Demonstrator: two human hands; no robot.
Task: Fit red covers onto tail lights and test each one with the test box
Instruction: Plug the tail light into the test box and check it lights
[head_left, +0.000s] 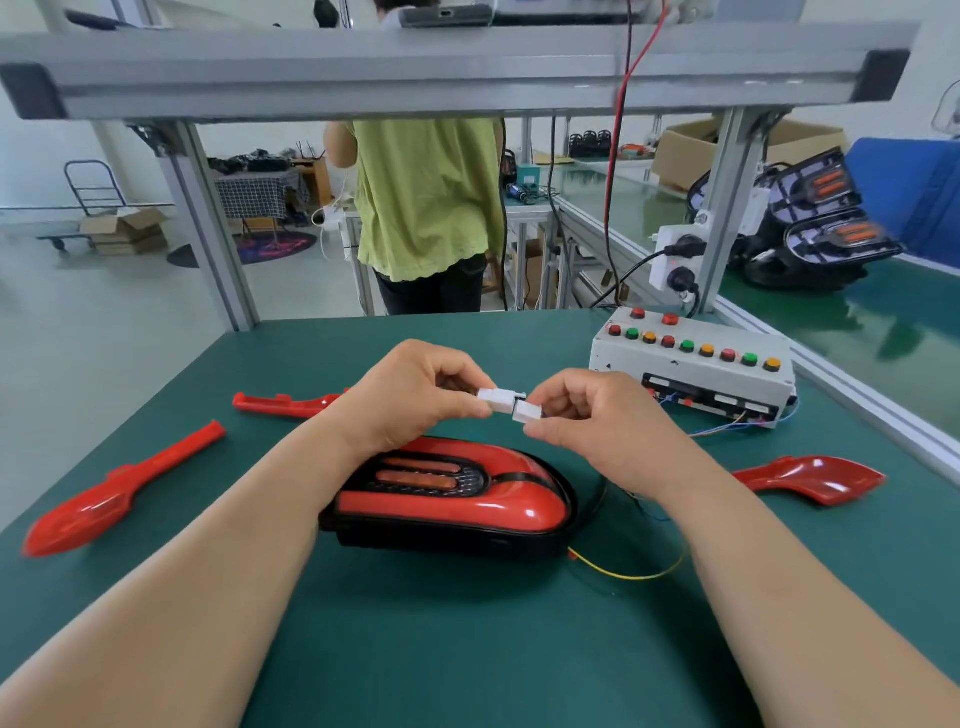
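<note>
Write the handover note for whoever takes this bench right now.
Left hand and right hand each pinch one white connector half, meeting above the tail light.
Tail light lies mid-mat, red cover already on.
Test box sits right rear.
Three loose red covers: left, rear left, right.
Left: finish the connector, run the test, then the uncovered lights stacked far right.

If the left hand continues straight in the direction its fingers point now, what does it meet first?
The left hand points right, so its white connector would first meet the other white connector in the right hand. They look nearly touching already, though depth is unclear.
</note>
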